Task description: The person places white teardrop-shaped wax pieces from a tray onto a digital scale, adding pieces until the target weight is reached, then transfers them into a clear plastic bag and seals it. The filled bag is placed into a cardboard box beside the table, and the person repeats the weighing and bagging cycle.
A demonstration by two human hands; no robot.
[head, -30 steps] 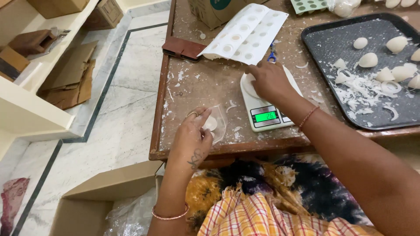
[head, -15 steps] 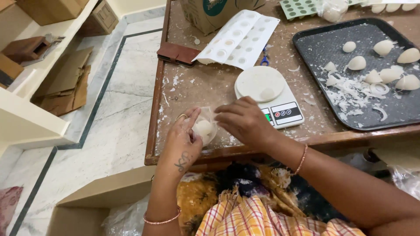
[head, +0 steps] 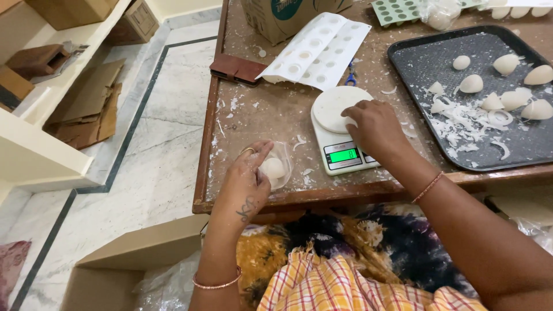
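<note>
My left hand (head: 246, 177) holds a small clear plastic case (head: 279, 165) with a round white piece inside, near the front edge of the brown table (head: 256, 109). My right hand (head: 374, 128) rests on a white kitchen scale (head: 340, 129), fingers over its round white platform, just above the lit green display. Whether a piece lies under the fingers is hidden.
A black tray (head: 426, 57) at right carries several white shell-shaped pieces and white shavings. A white mould sheet (head: 318, 50), a brown wallet (head: 237, 68) and a cardboard box (head: 288, 14) lie behind the scale. An open carton (head: 121, 270) stands on the floor at left, by shelves.
My right hand moved from the case in my left hand back to the scale's platform. My left hand stayed on the case.
</note>
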